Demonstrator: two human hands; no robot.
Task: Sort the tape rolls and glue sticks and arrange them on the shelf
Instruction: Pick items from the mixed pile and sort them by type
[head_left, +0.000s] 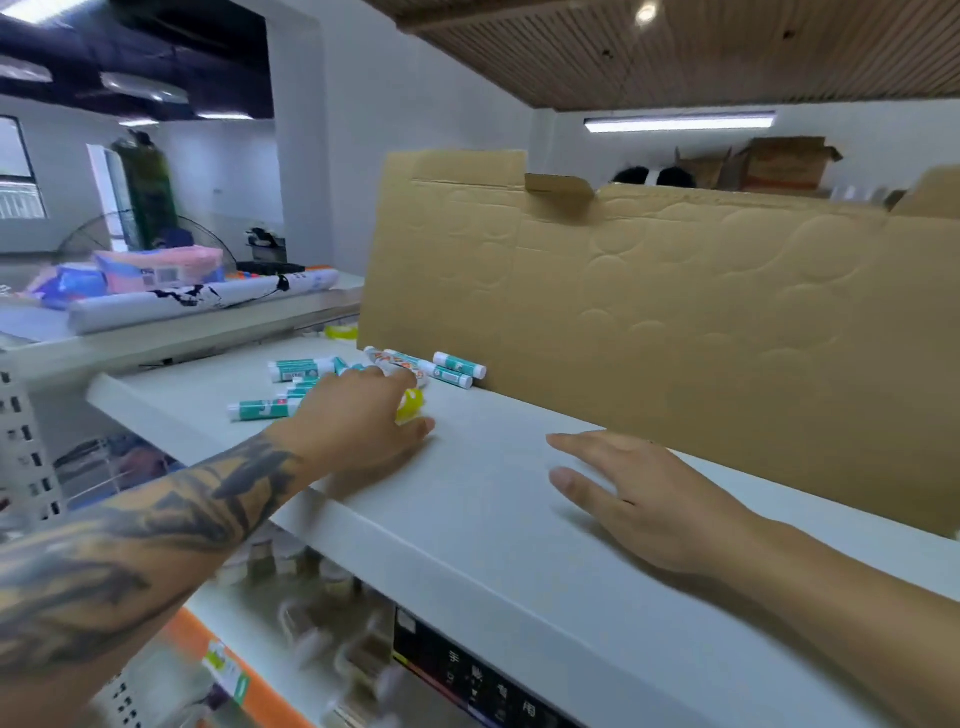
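Several glue sticks (296, 370) lay scattered on the shelf (493, 499) beside our cardboard sheet (649, 322). Left hand (358, 421) touched a yellow tape roll (411, 405) with relaxed fingers; right hand (639, 493) rested flat, fingers straight.

A cardboard sheet (649, 312) stands upright; a rolled poster (202, 301) and possibly packaged goods (161, 270) lie beyond

From my feed, the only legible print is on the dark box (483, 680) under the shelf (493, 519), at about six o'clock: white Chinese characters, of which I can make out 手 and 用. The glue sticks (296, 370) at ten o'clock carry teal-and-white labels, but their print is too small and blurred for me to read.
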